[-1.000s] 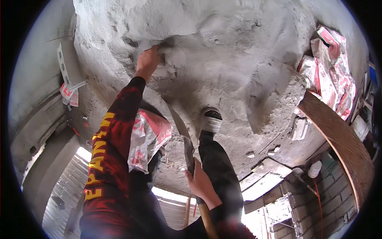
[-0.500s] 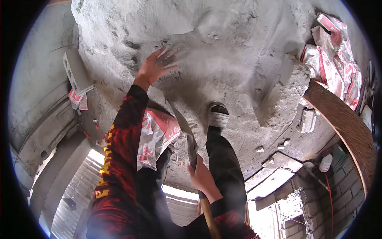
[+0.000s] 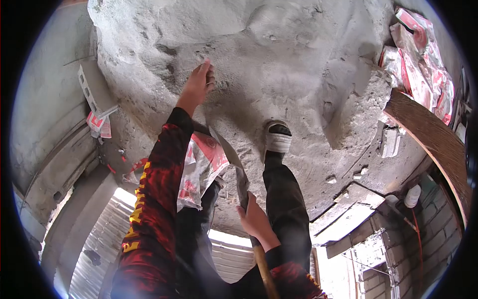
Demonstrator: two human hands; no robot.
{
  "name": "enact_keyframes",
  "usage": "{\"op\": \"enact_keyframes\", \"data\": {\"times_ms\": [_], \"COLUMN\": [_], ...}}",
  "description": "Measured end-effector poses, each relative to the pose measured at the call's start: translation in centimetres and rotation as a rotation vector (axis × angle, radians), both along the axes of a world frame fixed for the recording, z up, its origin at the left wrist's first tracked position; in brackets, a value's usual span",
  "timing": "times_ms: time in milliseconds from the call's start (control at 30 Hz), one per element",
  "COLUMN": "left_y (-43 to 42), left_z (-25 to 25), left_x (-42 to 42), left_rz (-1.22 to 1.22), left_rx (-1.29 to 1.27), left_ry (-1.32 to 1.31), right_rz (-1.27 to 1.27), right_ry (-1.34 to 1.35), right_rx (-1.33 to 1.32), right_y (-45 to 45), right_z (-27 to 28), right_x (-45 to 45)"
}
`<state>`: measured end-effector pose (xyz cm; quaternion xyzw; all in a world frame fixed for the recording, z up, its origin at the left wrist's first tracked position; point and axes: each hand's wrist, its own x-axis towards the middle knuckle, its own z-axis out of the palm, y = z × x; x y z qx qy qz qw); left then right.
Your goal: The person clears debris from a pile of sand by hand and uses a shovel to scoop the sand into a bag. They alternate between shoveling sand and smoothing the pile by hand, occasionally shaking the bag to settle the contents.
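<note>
My left hand (image 3: 198, 84) is over the large grey powdery heap (image 3: 298, 65), its fingers curled together. Whatever is inside them, if anything, is hidden. My right hand (image 3: 258, 222) is closed round the shaft of a shovel (image 3: 265, 269), just below its metal part. The narrow grey blade, seen nearly edge-on, points up toward the heap. Beside the blade, a torn red and white sack (image 3: 191, 187) lies by my left leg. My right foot, in a strapped sandal (image 3: 279, 142), stands on the grey powder.
Crumpled red and white sacks (image 3: 420, 65) lie at the upper right, above a curved brown board (image 3: 428, 129). A hollow block (image 3: 95, 89) leans at the left wall. Small rubble pieces (image 3: 361, 173) and a pale slab (image 3: 343, 214) are at the lower right.
My left hand was closed at the heap, then spread open, and is now curled again. The view has shifted slightly. My right hand has kept its grip on the shovel.
</note>
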<state>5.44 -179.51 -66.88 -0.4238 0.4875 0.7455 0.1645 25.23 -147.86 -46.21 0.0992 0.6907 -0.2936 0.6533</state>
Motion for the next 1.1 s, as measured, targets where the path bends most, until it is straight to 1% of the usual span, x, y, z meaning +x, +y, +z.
{"op": "enact_keyframes", "data": {"times_ms": [33,100,233,300,433,500,533,567,600,633,667,700,767,833,900,967,1033,1067,1100], "left_y": [0.1,0.4,-0.2,-0.2,-0.8,-1.4,-1.8,-2.4,-2.9,-1.7,1.1,3.8,7.1,10.4,13.9,17.6,24.7,29.4,33.2], "left_z": [0.6,1.5,1.5,1.7,0.4,-0.8,-2.6,-5.0,-6.1,-4.6,-1.9,-0.2,0.0,-1.0,-0.9,-1.4,1.3,-5.8,3.8], "left_x": [-0.1,-0.1,0.1,0.3,0.7,1.4,2.5,3.7,4.5,4.0,2.6,1.6,0.4,0.2,0.0,0.9,3.1,5.0,7.0], "left_rz": [-0.006,0.134,0.064,-0.012,0.031,0.082,0.081,-0.130,-0.343,-0.340,-0.330,-0.323,-0.293,-0.161,-0.043,-0.019,0.023,-0.456,-0.928], "left_rx": [-0.001,0.138,0.158,0.000,-0.002,-0.150,-0.151,-0.514,-0.871,-0.876,-0.915,-0.951,-0.989,-1.022,-0.854,-0.651,-0.374,-0.405,-0.231], "left_ry": [0.001,-0.009,0.060,0.058,0.090,0.124,0.125,-0.031,-0.199,-0.203,-0.124,-0.047,0.004,0.044,0.019,0.231,0.333,0.450,0.662], "right_rz": [-0.001,-0.013,-0.038,-0.051,-0.055,-0.060,-0.061,-0.060,-0.068,-0.076,-0.073,-0.058,-0.045,-0.058,-0.062,-0.062,-0.110,-0.109,0.000], "right_ry": [-0.008,-0.006,0.018,0.030,0.065,0.059,0.050,0.053,0.048,0.041,0.041,0.041,0.042,0.064,0.070,0.068,-0.037,-0.042,0.130], "right_rx": [0.007,0.003,-0.005,-0.009,-0.015,-0.009,-0.006,-0.011,-0.007,-0.005,-0.011,-0.001,0.011,0.012,0.009,0.007,0.068,0.061,-0.111], "right_y": [-0.1,-0.3,-0.2,-0.1,-0.1,-0.1,-0.2,-0.2,-0.2,-0.2,-0.3,-0.3,-0.4,-0.5,-0.7,-0.8,-1.1,-0.6,0.2], "right_z": [0.0,0.0,-0.1,-0.1,-0.3,-0.2,-0.1,-0.2,-0.1,0.0,-0.1,0.0,0.1,0.0,0.0,0.1,0.5,-0.5,-2.4], "right_x": [0.0,0.3,1.1,1.5,2.1,2.0,2.0,1.9,2.0,2.0,1.9,2.0,2.1,2.3,2.5,2.4,1.7,3.0,5.3]}}
